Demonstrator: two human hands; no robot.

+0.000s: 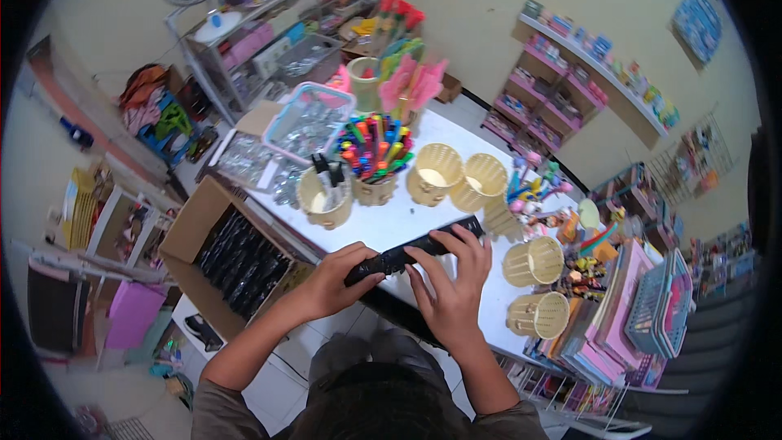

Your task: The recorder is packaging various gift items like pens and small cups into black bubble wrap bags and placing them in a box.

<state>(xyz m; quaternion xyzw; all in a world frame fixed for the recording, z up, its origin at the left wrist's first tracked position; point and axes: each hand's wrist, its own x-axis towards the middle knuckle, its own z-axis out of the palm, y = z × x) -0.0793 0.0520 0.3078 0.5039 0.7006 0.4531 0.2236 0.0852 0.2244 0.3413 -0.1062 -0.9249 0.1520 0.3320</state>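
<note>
A long, narrow black packet (421, 249) spans both hands above the front edge of the white table (366, 223). Its near left end is gripped between the thumb and fingers of my left hand (345, 275). Along its right part lie the spread fingers of my right hand (449, 275), thumb underneath. What the packet contains cannot be seen. To my left, an open cardboard box (192, 220) holds several similar black packets (244, 256) in a tight row. Just beyond my hands stand cream woven plastic baskets, one (435, 174) with nothing visible inside.
Behind my left hand, one basket (325, 198) holds black-and-white pens, and another is packed with coloured markers (376, 146). A clear plastic tub (311, 119) sits at the back left. Stacked books (605, 330) and nested blue baskets (657, 305) line the table's right end.
</note>
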